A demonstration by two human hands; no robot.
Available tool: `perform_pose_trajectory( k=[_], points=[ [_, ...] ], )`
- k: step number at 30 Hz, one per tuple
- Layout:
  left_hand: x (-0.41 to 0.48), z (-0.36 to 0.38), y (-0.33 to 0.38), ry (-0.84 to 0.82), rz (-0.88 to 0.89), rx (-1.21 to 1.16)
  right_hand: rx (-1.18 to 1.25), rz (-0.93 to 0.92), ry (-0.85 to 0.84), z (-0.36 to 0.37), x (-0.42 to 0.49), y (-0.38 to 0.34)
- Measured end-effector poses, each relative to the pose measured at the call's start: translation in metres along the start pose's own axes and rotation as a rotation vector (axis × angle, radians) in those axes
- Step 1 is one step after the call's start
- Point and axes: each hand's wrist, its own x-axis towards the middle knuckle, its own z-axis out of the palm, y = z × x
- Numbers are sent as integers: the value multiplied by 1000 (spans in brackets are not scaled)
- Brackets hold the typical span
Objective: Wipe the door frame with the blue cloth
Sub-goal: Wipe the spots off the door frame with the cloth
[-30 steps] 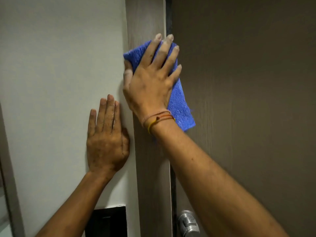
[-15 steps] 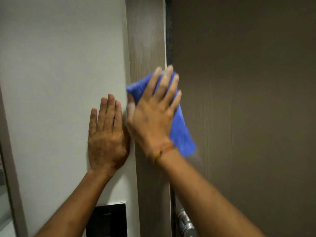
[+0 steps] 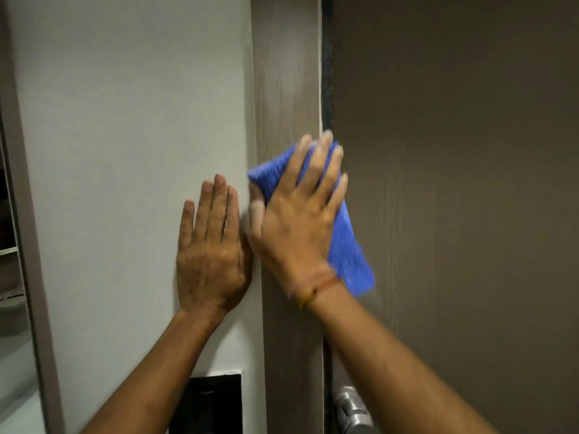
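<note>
Evidently the right hand [image 3: 297, 227] had slid the cloth [image 3: 347, 245] down the frame [image 3: 286, 89] from its higher spot 1 second before, fingers spread flat and pressing it against the frame's right edge, its tail over the door [image 3: 454, 183]. Meanwhile the left hand [image 3: 211, 252] stayed flat and open on the wall [image 3: 125, 120] beside the frame, so the downstroke seemed underway, with the stretch toward the handle [image 3: 352, 408] probably unwiped.

Blue cloth [image 3: 347, 245], blurred, seemingly folded, flat against brown wood-grain door frame [image 3: 286, 89].
</note>
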Motion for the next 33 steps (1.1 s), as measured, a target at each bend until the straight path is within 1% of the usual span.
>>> perform_pose_trajectory(
  k=[2, 4, 7, 9, 11, 13, 17, 19, 21, 24, 26, 31, 33],
  points=[
    [-1, 0, 0, -7, -15, -3, 8, -3, 22, -7, 38, -6],
    [-2, 1, 1, -8, -30, -3, 6, -3, 57, -7, 54, -9],
    [-2, 0, 0, 2, -12, -5, 43, 30, 58, 1, 16, -4],
    [-2, 1, 2, 11, -6, -7, 39, 32, -4, 4, -30, 6],
    [-2, 2, 3, 13, -19, -11, 6, 10, -35, 6, -51, 15],
    [-3, 2, 3, 23, -17, -6, -2, -8, -21, 5, -35, 14],
    [-2, 1, 3, 46, -18, -20, 14, 12, 33, -5, 37, -6],
    [-2, 0, 2, 35, -23, -21, 11, 14, 51, -6, 50, -9],
    [-2, 1, 1, 30, -16, -11, 28, 4, 54, -3, 34, -6],
    [-3, 2, 1, 39, -10, -2, 4, -9, -12, 0, -20, 6],
    [-3, 2, 1, 33, -10, 1, -12, -15, -42, 1, -28, 12],
    [-3, 1, 0, 42, -8, 3, 27, -17, 21, -8, 40, -7],
    [-4, 2, 0, 42, -13, -4, 47, -21, 31, -8, 51, -7]
  ],
)
